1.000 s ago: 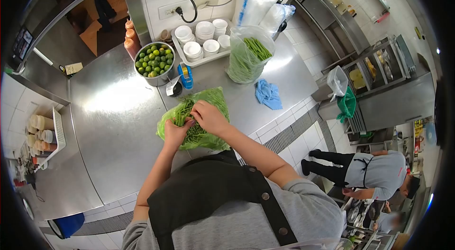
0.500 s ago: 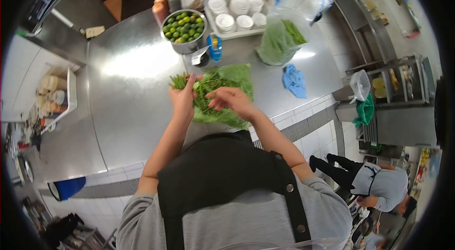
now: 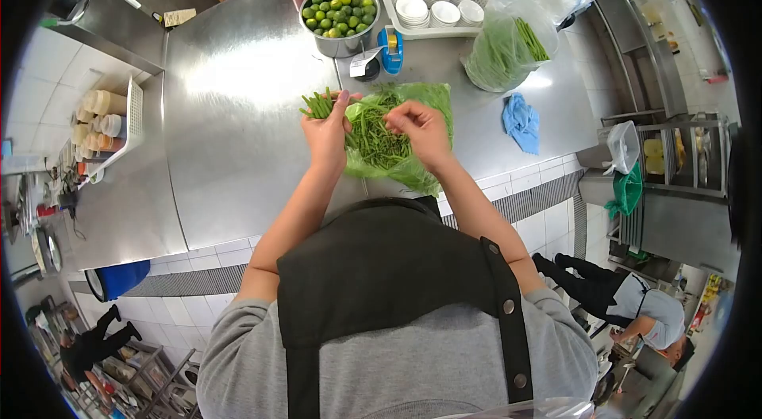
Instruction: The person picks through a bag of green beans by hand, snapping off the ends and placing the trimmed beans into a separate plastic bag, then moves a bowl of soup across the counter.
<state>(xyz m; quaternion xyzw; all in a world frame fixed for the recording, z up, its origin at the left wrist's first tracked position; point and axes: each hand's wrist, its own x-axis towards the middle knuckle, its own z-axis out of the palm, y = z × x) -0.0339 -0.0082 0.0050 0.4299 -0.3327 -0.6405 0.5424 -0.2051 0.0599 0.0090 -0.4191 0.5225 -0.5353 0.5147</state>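
My left hand (image 3: 325, 137) is closed around a bunch of green stalks (image 3: 317, 105), which look like green beans or thin asparagus. Their ends stick out past the fingers to the left. My right hand (image 3: 425, 133) has its fingertips pinched together over a heap of thin green stems (image 3: 375, 140); whatever sits in the pinch is too small to make out. Under the heap a light green plastic bag (image 3: 436, 99) lies spread on the steel counter, directly in front of my apron.
Behind the heap are a pot of limes (image 3: 340, 44), a blue tape dispenser (image 3: 390, 54) and a tray (image 3: 444, 32) of white bowls. To the right, a clear bag of green stalks (image 3: 504, 54) and a blue cloth (image 3: 521, 124). Another person (image 3: 643, 304) stands at lower right.
The view has shifted, so the counter things sit higher and further right. My right hand has drawn its fingers into a tighter pinch above the heap. The left hand keeps its bunch.
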